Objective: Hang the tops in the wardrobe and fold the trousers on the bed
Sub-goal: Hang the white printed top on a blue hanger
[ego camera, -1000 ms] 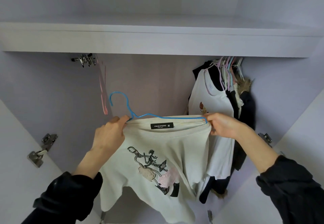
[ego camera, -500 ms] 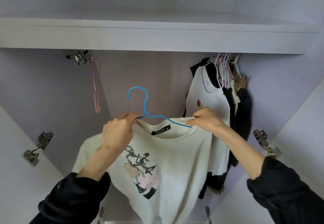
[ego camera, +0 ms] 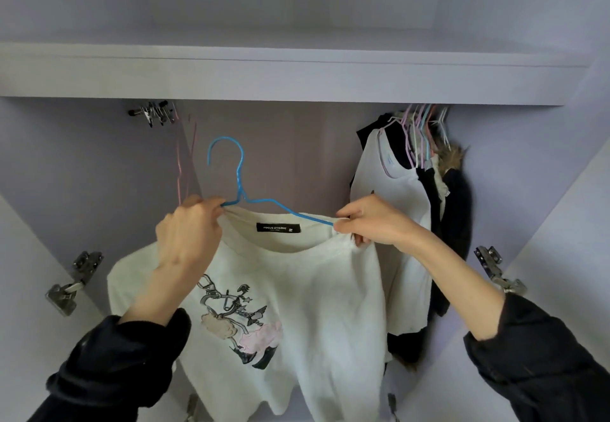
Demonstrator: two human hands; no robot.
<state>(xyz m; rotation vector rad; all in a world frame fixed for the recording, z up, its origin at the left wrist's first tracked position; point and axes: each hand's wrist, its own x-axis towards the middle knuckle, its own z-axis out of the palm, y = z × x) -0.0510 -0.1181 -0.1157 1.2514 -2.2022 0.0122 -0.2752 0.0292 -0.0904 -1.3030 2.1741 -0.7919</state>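
Both arms reach up, dark sleeves pushed back; the left hand [ego camera: 189, 230] and right hand [ego camera: 373, 222] each pinch with curled fingers.

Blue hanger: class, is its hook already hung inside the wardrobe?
No: the blue hanger is held up by the left hand and right hand, its hook free in the air.

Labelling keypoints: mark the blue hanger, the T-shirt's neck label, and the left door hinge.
blue hanger [ego camera: 240, 170]: head view, neck below the hook.
neck label [ego camera: 278, 227]: head view, label's middle.
left door hinge [ego camera: 74, 282]: head view, metal arm.
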